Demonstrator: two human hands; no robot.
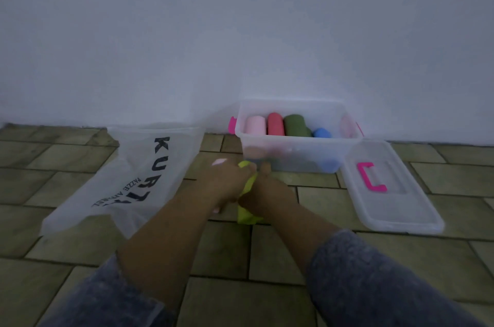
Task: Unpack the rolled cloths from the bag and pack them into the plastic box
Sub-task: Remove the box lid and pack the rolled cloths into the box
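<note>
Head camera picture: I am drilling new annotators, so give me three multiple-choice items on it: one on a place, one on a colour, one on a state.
1. Where is the lid?
A) on the floor, right of the plastic box
B) closed on the box
C) propped against the wall

2. What colour is the cloth in front of the box?
A) red
B) black
C) yellow-green

3. How is the bag?
A) hanging in the air
B) lying on the floor
C) standing upright

Key:
1 A: it lies beside the box, which is open.
2 C: the left grip and the right grip hold it, and it shows yellow-green between and below them.
3 B: its printed side is spread over the floor, left of the box.
</note>
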